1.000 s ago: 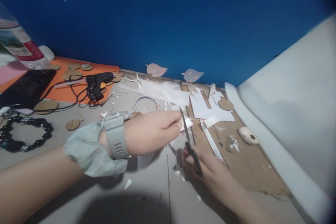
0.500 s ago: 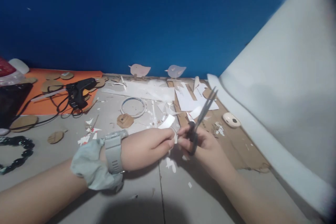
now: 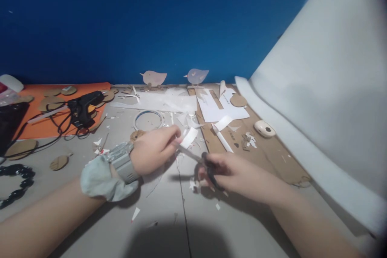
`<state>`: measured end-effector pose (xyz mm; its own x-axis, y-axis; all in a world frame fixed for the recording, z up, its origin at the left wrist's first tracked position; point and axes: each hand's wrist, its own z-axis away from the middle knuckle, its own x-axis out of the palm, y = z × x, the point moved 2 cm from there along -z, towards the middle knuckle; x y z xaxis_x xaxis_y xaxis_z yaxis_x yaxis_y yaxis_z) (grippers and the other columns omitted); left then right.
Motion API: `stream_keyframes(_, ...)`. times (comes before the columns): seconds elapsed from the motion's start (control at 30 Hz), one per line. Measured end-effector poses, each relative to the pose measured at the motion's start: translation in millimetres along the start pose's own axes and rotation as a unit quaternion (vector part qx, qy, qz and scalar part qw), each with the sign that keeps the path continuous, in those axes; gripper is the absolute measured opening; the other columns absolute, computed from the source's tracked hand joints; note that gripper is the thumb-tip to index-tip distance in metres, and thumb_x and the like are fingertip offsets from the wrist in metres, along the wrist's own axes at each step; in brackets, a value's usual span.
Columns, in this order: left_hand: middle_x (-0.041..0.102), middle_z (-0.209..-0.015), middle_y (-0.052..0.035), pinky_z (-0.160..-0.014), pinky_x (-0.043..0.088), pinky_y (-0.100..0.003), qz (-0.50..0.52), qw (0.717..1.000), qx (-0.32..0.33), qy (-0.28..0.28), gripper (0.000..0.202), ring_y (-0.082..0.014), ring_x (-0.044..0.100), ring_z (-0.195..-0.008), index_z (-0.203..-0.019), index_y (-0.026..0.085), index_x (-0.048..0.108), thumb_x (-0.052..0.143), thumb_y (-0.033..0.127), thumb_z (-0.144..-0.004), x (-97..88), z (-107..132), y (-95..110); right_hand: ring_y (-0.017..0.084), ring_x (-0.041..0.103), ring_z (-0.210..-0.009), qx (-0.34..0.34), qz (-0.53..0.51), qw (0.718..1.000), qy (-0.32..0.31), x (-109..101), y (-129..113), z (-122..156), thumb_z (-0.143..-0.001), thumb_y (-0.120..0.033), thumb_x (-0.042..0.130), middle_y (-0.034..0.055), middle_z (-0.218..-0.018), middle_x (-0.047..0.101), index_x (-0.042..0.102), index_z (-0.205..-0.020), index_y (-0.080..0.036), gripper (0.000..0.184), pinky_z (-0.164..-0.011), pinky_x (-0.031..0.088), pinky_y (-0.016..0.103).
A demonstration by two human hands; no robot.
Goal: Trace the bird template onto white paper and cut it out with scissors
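My left hand [image 3: 159,148], with a grey watch and a pale scrunchie at the wrist, is closed in a pinch over the middle of the table. A small piece of white paper [image 3: 190,138] shows at its fingertips. My right hand [image 3: 228,173] grips dark-handled scissors [image 3: 192,154] low over the table. The blades point left, their tips close by the left fingers and the paper; whether they touch is unclear. Some right fingers are blurred or hidden behind the handles. Small white scraps [image 3: 193,185] lie beneath the right hand.
On the left, a black glue gun [image 3: 83,109] rests on orange paper [image 3: 27,125] with cardboard discs. A ring-shaped roll [image 3: 148,120] lies mid-table. Two paper birds [image 3: 155,78] stand along the blue wall. Right are a cardboard sheet [image 3: 266,161], cut white paper [image 3: 223,113] and a cream oval object [image 3: 265,129].
My hands have drawn apart, the left one moving left. The scissors have swung from pointing up and right to pointing left toward the paper. The view has shifted slightly.
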<state>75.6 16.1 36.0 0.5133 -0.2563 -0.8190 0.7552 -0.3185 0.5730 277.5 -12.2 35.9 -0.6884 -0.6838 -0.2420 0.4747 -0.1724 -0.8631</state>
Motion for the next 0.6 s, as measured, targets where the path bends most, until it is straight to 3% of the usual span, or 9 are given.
stream_keyframes(0.07,0.057,-0.076,-0.0007,-0.067,0.039,-0.031,-0.004,0.999,-0.004,0.034,0.029,-0.0177,0.053,-0.072,-0.091,0.02,0.051,0.03,0.04,-0.092,4.8,-2.8,-7.6,0.015,0.056,-0.063,-0.001,0.055,0.998,0.016,-3.1,2.1,0.1,-0.083,-0.022,0.048,0.001,-0.075,0.064,0.056,-0.082,-0.019,0.009,-0.055,0.04,0.025)
stream_keyframes(0.13,0.057,-0.084,-0.0033,-0.075,0.039,-0.033,-0.023,0.996,0.022,0.079,0.026,-0.0193,0.052,-0.082,-0.093,0.019,0.052,0.032,0.036,-0.091,8.9,-4.0,-11.0,0.016,0.055,-0.064,-0.017,0.073,0.993,0.088,-6.2,3.9,-3.5,-0.084,-0.028,0.049,0.0013,-0.074,0.062,0.055,-0.082,-0.019,0.011,-0.055,0.04,0.025)
stream_keyframes(0.3,0.053,-0.102,-0.0079,-0.086,0.036,-0.041,-0.08,0.989,0.049,0.113,0.034,-0.0254,0.045,-0.097,-0.097,0.019,0.06,0.044,0.047,-0.085,13.6,-3.5,-7.1,0.012,0.05,-0.052,-0.044,0.007,0.967,0.249,-10.4,6.1,-18.5,-0.082,-0.032,0.054,-0.0024,-0.066,0.055,0.048,-0.083,-0.019,0.015,-0.049,0.039,0.024)
stream_keyframes(0.43,0.048,-0.118,-0.0077,-0.092,0.032,-0.048,-0.091,0.986,0.029,0.133,0.039,-0.0305,0.039,-0.108,-0.091,0.021,0.064,0.057,0.055,-0.073,18.1,-4.9,-3.6,0.011,0.048,-0.046,-0.042,-0.044,0.958,0.281,-14.5,5.1,-29.5,-0.078,-0.037,0.06,-0.0034,-0.061,0.053,0.049,-0.092,-0.018,0.025,-0.042,0.037,0.022)
stream_keyframes(0.6,0.049,-0.119,-0.0068,-0.092,0.032,-0.047,-0.083,0.985,0.007,0.151,0.028,-0.0294,0.039,-0.109,-0.084,0.02,0.063,0.064,0.045,-0.071,24.8,-8.7,-5.3,0.014,0.053,-0.05,-0.055,-0.046,0.942,0.329,-19.0,3.6,-41.3,-0.074,-0.032,0.061,0.0039,-0.077,0.062,0.052,-0.097,-0.018,0.029,-0.041,0.041,0.025)
